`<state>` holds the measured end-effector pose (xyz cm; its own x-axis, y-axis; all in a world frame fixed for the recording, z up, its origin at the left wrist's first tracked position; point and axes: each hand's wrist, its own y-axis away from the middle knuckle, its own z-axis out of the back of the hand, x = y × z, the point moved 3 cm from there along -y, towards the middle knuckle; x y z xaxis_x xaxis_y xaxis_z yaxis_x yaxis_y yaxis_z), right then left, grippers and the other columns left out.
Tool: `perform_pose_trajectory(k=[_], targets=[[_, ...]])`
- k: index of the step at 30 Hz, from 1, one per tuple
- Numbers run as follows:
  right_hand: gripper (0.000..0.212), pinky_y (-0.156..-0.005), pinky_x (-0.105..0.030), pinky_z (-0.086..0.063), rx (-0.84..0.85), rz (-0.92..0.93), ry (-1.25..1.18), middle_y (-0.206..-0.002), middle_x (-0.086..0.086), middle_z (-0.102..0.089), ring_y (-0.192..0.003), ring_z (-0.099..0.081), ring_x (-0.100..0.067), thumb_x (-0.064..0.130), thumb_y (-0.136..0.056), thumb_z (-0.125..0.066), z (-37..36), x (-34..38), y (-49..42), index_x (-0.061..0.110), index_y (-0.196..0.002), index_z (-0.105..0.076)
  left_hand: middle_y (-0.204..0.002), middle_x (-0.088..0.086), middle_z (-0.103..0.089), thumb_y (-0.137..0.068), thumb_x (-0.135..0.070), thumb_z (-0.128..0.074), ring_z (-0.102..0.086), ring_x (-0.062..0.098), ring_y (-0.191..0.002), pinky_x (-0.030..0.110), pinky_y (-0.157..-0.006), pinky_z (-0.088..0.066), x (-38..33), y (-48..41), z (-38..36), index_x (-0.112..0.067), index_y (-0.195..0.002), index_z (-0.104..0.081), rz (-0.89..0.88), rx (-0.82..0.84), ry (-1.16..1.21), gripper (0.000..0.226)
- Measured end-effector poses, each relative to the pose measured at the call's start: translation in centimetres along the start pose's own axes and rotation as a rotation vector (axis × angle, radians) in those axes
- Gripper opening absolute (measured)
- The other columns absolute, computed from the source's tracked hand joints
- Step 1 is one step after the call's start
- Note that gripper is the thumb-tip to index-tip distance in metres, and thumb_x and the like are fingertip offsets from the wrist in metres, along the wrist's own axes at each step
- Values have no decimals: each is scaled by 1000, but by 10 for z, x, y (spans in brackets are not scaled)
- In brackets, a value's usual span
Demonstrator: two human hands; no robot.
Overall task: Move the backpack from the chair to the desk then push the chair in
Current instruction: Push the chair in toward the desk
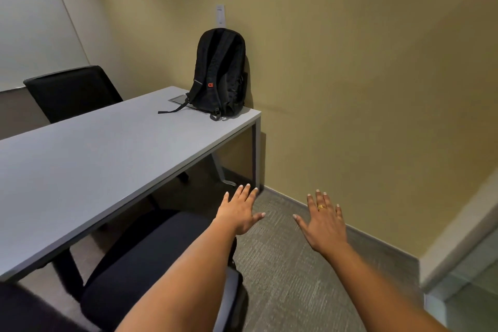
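The black backpack (219, 73) stands upright on the far right end of the grey desk (80, 164), leaning against the tan wall, its straps facing me. A dark office chair (140, 261) sits below me, its seat partly under the desk's near edge. My left hand (238, 213) hovers open above the chair seat's right side, fingers spread, holding nothing. My right hand (324, 221), with a gold ring, is also open, held over the carpet to the right of the chair. Neither hand touches anything I can see.
A second black chair (72, 91) stands behind the desk at the left. A tan wall (350, 89) runs close along the right, meeting grey carpet (291, 264). A glass panel (469, 291) is at the lower right. A cable hatch lies in the desk by the backpack.
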<state>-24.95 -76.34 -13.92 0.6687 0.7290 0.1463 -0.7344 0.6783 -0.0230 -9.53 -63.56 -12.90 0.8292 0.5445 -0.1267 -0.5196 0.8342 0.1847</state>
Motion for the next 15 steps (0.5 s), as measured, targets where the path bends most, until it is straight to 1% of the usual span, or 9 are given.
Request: perform_pose_trajectory(k=[7, 15], targets=[[71, -113, -43, 0, -30, -13, -40, -155, -9, 2, -141, 6, -23, 60, -91, -21, 16, 34, 84, 16, -145, -4, -156, 4, 6, -92, -54, -29, 9, 20, -142, 49, -114, 1, 13, 92, 17, -20, -145, 3, 3, -60, -45, 71], [70, -113, -42, 1, -107, -24, -81, -155, -8, 3, -141, 7, -22, 58, -92, -23, 46, 99, 146, 17, -145, -4, -156, 5, 6, -92, -54, -28, 9, 20, -142, 50, -114, 1, 44, 156, 50, -21, -145, 2, -46, -140, -89, 70]])
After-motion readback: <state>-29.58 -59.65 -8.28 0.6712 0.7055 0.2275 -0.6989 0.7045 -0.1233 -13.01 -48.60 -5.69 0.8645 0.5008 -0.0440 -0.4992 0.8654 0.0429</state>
